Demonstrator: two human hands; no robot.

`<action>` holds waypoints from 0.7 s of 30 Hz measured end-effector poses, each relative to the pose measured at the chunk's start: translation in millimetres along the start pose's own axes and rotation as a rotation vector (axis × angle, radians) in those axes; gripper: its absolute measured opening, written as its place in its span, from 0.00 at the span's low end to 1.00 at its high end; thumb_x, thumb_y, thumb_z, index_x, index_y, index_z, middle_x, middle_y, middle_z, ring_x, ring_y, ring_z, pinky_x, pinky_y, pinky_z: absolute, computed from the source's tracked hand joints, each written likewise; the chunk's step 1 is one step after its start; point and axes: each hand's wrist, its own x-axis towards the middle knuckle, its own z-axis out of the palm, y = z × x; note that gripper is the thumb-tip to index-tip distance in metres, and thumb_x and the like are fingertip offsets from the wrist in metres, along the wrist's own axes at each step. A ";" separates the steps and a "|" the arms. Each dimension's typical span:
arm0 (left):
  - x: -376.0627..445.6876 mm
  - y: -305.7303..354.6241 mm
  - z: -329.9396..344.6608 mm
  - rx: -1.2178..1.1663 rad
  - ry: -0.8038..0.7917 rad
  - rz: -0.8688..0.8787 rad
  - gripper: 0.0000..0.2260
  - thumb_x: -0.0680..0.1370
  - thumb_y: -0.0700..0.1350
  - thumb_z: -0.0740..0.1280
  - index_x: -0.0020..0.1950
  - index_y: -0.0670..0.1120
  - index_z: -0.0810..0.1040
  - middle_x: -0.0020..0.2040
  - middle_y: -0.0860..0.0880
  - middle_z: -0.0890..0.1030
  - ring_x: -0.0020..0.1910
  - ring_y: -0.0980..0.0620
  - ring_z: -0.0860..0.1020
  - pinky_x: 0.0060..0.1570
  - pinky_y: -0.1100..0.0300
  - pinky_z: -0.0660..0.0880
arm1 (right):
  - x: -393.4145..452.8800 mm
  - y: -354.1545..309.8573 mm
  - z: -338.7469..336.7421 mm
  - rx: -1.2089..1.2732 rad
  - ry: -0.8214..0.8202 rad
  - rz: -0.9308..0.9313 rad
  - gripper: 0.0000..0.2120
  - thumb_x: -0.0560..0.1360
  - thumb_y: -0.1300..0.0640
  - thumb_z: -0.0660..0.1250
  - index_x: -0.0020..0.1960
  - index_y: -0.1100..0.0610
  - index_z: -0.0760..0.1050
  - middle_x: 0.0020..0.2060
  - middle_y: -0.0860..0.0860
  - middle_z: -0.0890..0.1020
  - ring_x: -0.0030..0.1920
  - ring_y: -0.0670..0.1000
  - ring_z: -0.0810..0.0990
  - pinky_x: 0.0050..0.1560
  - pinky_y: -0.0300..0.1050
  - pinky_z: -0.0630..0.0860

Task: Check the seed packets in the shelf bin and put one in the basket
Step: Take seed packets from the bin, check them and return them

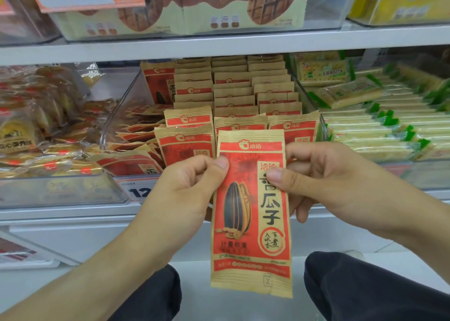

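Observation:
A tan and red seed packet (250, 213) with a black sunflower seed printed on it hangs upright in front of the shelf. My left hand (185, 189) pinches its left edge near the top, thumb on the front. My right hand (316, 177) grips the right edge the same way. Behind it, the clear shelf bin (114, 123) holds several rows of the same packets (233, 94), standing upright, with more lying loose at its left side. No basket is in view.
Wrapped pastries (36, 130) fill the bin to the left, green-edged cracker packs (379, 125) the bin to the right. Boxes of chocolate biscuits (219, 4) sit on the shelf above. A price tag (138, 189) hangs on the shelf edge. My dark-trousered knees (360, 286) are below.

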 end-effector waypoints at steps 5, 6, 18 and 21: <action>-0.7 -2.6 -0.5 0.015 0.014 0.054 0.15 0.81 0.50 0.60 0.53 0.39 0.77 0.40 0.44 0.87 0.35 0.51 0.85 0.33 0.63 0.79 | 0.1 0.4 4.8 0.017 -0.004 0.003 0.21 0.70 0.42 0.68 0.58 0.53 0.79 0.45 0.53 0.88 0.44 0.56 0.87 0.42 0.45 0.83; -0.5 -2.6 -0.5 0.017 0.027 0.076 0.15 0.79 0.51 0.60 0.52 0.39 0.77 0.40 0.44 0.87 0.35 0.51 0.85 0.33 0.64 0.79 | 0.3 0.9 4.7 0.017 -0.006 0.007 0.20 0.70 0.44 0.69 0.58 0.53 0.79 0.45 0.53 0.88 0.45 0.56 0.88 0.44 0.47 0.83; -6.9 -3.7 -15.6 0.015 0.098 0.164 0.12 0.80 0.50 0.60 0.54 0.45 0.79 0.44 0.48 0.87 0.43 0.52 0.86 0.39 0.64 0.81 | 5.4 -2.7 12.9 0.027 -0.046 -0.039 0.20 0.66 0.54 0.77 0.57 0.55 0.78 0.48 0.53 0.88 0.45 0.58 0.88 0.43 0.50 0.84; -8.6 -7.9 -21.2 -0.037 0.088 0.128 0.13 0.79 0.51 0.60 0.53 0.45 0.80 0.44 0.48 0.87 0.41 0.54 0.85 0.38 0.65 0.78 | 7.1 -4.6 22.1 0.058 -0.067 -0.140 0.21 0.68 0.54 0.78 0.59 0.49 0.80 0.53 0.54 0.86 0.52 0.57 0.86 0.53 0.52 0.84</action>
